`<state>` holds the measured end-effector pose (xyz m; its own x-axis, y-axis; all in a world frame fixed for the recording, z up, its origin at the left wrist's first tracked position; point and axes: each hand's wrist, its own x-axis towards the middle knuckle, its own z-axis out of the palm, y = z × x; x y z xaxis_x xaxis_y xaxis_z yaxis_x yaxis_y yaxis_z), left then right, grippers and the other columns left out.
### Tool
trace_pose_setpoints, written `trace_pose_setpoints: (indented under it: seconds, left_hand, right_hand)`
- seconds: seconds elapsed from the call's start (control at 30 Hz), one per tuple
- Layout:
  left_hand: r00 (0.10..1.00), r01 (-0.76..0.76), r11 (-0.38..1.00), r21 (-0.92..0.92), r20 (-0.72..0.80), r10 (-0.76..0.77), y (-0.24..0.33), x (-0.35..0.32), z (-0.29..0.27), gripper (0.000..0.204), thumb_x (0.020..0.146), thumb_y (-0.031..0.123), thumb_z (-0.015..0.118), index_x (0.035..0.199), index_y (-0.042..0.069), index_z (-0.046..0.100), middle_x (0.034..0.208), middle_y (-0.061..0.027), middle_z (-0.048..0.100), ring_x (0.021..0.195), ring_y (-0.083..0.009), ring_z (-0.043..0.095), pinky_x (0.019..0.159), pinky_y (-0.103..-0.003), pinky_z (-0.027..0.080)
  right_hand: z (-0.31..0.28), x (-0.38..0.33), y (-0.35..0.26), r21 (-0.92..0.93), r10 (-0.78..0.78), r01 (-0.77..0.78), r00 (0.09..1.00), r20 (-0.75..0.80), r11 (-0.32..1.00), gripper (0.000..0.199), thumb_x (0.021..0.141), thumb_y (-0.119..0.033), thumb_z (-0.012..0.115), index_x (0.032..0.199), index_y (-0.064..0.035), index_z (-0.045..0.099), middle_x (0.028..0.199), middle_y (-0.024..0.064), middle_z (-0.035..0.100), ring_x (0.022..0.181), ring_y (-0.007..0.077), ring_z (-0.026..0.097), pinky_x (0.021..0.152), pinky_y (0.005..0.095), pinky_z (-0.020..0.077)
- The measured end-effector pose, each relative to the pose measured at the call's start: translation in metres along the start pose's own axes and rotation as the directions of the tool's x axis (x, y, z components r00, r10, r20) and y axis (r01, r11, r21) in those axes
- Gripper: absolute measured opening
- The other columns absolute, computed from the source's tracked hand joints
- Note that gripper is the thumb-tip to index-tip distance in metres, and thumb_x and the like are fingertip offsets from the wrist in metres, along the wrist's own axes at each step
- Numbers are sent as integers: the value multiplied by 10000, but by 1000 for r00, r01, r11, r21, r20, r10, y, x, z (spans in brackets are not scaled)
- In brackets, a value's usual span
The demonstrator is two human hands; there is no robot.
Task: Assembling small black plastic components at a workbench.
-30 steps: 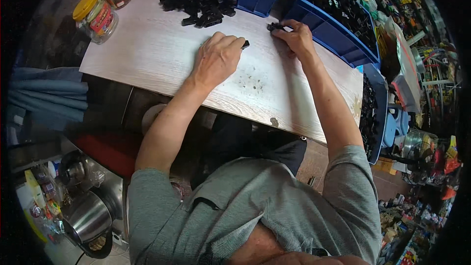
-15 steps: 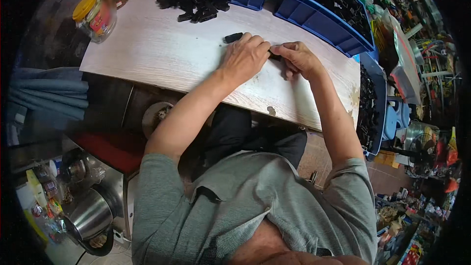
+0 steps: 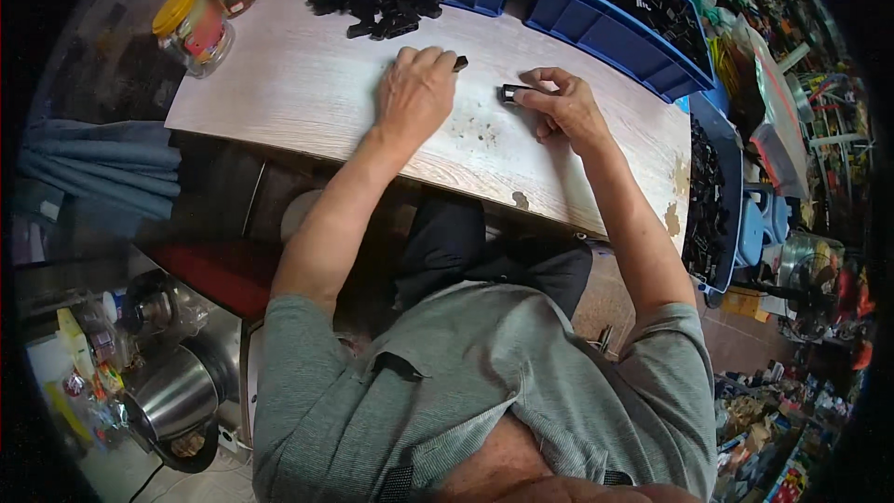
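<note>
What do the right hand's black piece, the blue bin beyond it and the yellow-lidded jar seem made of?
Black piece: probably smooth plastic, given its glint; coated metal possible.
Blue bin: likely satin moulded plastic, from its ribbed walls.
Yellow-lidded jar: glossy, see-through walls, so clear plastic or glass.

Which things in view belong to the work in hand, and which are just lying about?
Apparently part of the work:
left hand, with a dark piece
right hand, pinching a black piece
black pile
blue bins of black pieces

Seemingly just lying about:
yellow-lidded jar
blue cloth
metal vessel
</note>
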<state>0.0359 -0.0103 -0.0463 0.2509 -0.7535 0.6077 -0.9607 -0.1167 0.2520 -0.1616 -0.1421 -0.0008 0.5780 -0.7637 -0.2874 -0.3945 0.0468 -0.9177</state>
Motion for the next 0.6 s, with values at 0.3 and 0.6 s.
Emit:
trace_pose_setpoints:
  seconds: [0.3,0.6]
  left_hand:
    - [1000,-8,972,-233,12,11,10,-1,3,248,914,50,631,1146,16,714,1054,-164,739,945,-331,694,833,-420,560]
    - [961,-233,908,-348,58,269,42,19,19,251,863,-19,644,1097,31,719,1017,-135,730,939,-302,717,796,-396,601]
  right_hand:
    - [1,11,8,-157,-21,27,999,41,987,333,780,-113,833,1074,-28,702,687,17,624,470,105,529,410,270,423]
    - [-1,8,11,-177,-74,79,997,34,981,331,794,-90,814,1090,10,706,709,48,658,522,115,576,449,282,452]
